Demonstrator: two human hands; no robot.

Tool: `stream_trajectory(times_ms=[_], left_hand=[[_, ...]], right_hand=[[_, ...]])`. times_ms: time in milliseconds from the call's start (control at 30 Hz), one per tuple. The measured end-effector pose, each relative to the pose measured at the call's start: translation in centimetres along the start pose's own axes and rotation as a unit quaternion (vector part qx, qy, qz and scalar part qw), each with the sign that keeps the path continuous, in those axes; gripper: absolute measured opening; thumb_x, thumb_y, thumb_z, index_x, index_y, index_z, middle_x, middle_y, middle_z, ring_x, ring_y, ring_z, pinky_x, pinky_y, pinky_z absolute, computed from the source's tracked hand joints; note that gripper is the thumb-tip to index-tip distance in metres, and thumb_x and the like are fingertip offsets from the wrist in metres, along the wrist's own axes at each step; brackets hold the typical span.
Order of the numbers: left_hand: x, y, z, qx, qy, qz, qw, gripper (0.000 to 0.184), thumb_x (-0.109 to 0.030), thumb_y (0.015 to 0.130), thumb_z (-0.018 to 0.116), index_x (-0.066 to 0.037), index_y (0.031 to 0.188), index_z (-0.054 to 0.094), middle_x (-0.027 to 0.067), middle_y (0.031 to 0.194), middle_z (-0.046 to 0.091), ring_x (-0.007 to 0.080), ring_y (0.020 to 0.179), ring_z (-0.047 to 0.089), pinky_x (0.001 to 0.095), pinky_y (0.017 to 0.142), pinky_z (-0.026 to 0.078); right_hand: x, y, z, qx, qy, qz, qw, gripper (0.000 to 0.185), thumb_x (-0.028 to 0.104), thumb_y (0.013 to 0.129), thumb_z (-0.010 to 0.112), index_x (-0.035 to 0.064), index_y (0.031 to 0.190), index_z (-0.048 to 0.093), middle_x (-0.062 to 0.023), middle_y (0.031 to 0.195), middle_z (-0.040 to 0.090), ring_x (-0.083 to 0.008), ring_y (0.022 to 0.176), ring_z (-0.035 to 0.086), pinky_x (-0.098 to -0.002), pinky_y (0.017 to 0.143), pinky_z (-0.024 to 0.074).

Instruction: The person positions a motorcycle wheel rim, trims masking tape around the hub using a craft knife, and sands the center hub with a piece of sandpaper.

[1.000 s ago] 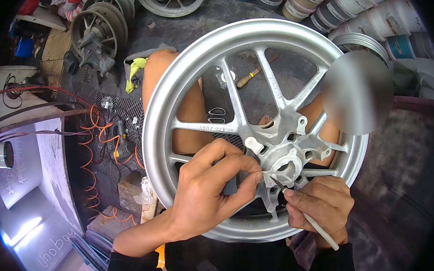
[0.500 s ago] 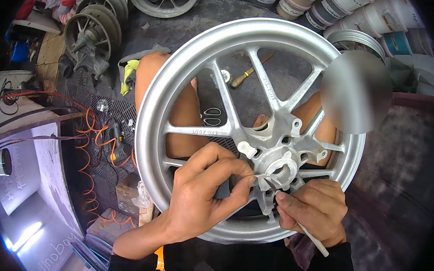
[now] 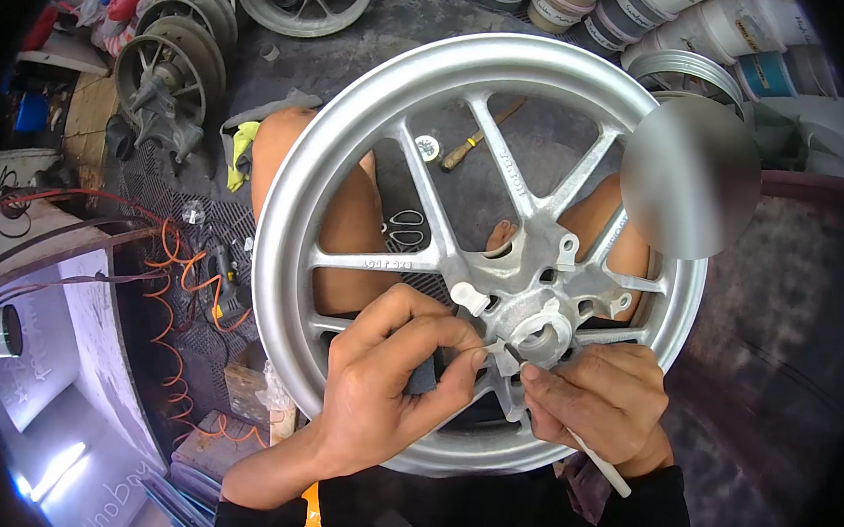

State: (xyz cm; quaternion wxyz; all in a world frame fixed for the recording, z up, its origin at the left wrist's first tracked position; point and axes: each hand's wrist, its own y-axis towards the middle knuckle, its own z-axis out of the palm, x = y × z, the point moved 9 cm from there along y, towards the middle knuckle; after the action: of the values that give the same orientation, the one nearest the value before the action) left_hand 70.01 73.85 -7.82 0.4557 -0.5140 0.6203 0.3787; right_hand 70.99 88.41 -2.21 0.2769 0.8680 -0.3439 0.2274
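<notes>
A silver spoked wheel rests across the person's legs, its hub towards me. My left hand is closed in a pinch, thumb against forefinger, on the end of a thin whitish strip of tape beside the hub. My right hand grips a slim white-handled craft knife; its dark tip points at the strip, and whether it touches cannot be made out. Pale tape covers a round lug and rings the hub's centre bore.
On the floor beyond lie scissors, a wooden-handled tool and a white roll. An orange coiled hose runs at the left. More wheels stand at the back left, and labelled tubs at the back right.
The view has shifted a little. The knife tip and left fingertips have moved slightly left of the hub bore, and more of the whitish strip shows between them. Both hands keep their grips.
</notes>
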Motion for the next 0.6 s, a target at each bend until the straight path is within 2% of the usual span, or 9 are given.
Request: stream_trajectory(times_ms=[167,267,367,467,600], left_hand=[[0.2,-0.1,0.0,0.001,-0.001,-0.003,1.000,0.013,0.001,0.074,0.076,0.000,0.086,0.070,0.0090,0.083,0.061,0.0204,0.073,0.063,0.0310,0.064,0.051],[0.2,-0.1,0.0,0.008,0.000,0.001,1.000,0.010,0.000,0.077,0.075,0.001,0.086,0.070,0.0074,0.085,0.061,0.0146,0.074,0.060,0.0265,0.066,0.048],[0.3,-0.2,0.0,0.006,0.001,0.004,1.000,0.011,0.000,0.077,0.075,0.000,0.086,0.070,0.0075,0.084,0.061,0.0150,0.074,0.060,0.0267,0.067,0.048],[0.2,-0.1,0.0,0.004,-0.001,0.005,1.000,0.011,0.000,0.076,0.075,0.000,0.086,0.070,0.0074,0.084,0.061,0.0154,0.074,0.060,0.0268,0.067,0.048],[0.0,-0.2,0.0,0.002,0.005,0.010,1.000,0.011,-0.001,0.076,0.075,0.000,0.086,0.070,0.0076,0.084,0.060,0.0154,0.074,0.059,0.0269,0.066,0.047]], right_hand=[[-0.6,-0.6,-0.7,-0.026,0.033,0.022,0.999,0.026,-0.001,0.069,0.079,-0.0015,0.095,0.072,-0.0028,0.064,0.058,-0.0133,0.051,0.060,-0.0259,0.044,0.0460],[-1.2,-0.5,-1.5,-0.039,0.098,0.037,0.994,0.029,-0.001,0.068,0.080,0.0002,0.096,0.074,-0.0031,0.064,0.060,-0.0138,0.051,0.060,-0.0274,0.044,0.0466],[-1.8,-1.1,-1.9,-0.056,0.156,0.057,0.985,0.029,-0.001,0.067,0.080,0.0012,0.096,0.075,-0.0043,0.065,0.062,-0.0147,0.053,0.061,-0.0287,0.046,0.0479],[-2.0,-0.7,-1.8,-0.022,0.184,0.033,0.982,0.027,0.000,0.068,0.080,0.0007,0.094,0.075,-0.0059,0.070,0.064,-0.0159,0.056,0.063,-0.0291,0.048,0.0488],[-2.4,-0.4,-1.5,-0.014,0.146,0.059,0.987,0.024,0.000,0.067,0.080,0.0006,0.090,0.074,-0.0069,0.076,0.066,-0.0169,0.061,0.065,-0.0282,0.051,0.0500]])
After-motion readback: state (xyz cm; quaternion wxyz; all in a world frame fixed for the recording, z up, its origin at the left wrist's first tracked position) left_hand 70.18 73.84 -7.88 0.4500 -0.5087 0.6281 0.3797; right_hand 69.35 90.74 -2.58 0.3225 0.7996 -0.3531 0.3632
